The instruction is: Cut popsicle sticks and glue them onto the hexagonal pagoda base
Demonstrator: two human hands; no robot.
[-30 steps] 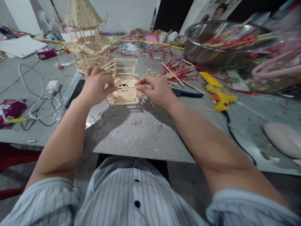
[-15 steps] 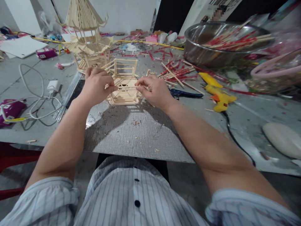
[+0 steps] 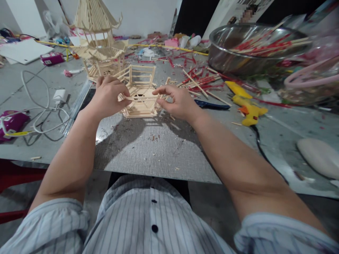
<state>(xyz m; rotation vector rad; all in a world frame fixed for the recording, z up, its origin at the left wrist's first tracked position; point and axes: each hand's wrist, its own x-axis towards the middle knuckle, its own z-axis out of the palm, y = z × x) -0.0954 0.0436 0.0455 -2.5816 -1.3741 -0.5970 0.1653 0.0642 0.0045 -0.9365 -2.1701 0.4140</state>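
A small hexagonal frame of pale wooden sticks (image 3: 140, 113) stands on the table between my hands, with a railing at its back. One thin wooden stick (image 3: 143, 99) lies level across its near side. My left hand (image 3: 109, 97) has thumb and forefinger closed around that stick's left end. At the other end, my right hand (image 3: 176, 100) holds its thumb and forefinger apart, close beside the stick. Behind my left hand rises a taller stick pagoda (image 3: 95, 17) with a pointed roof. My fingers partly cover both sides of the small frame.
Loose sticks and red wrappers (image 3: 197, 83) lie behind my right hand. A dark blue tool (image 3: 212, 105) and a yellow glue gun (image 3: 249, 113) lie to the right. Farther back is a metal bowl (image 3: 225, 56) of sticks. A white charger (image 3: 60, 96) with cable sits left.
My right thumb and forefinger have parted and drawn slightly back from the stick's right end. The left hand has barely moved. The small frame stays in place.
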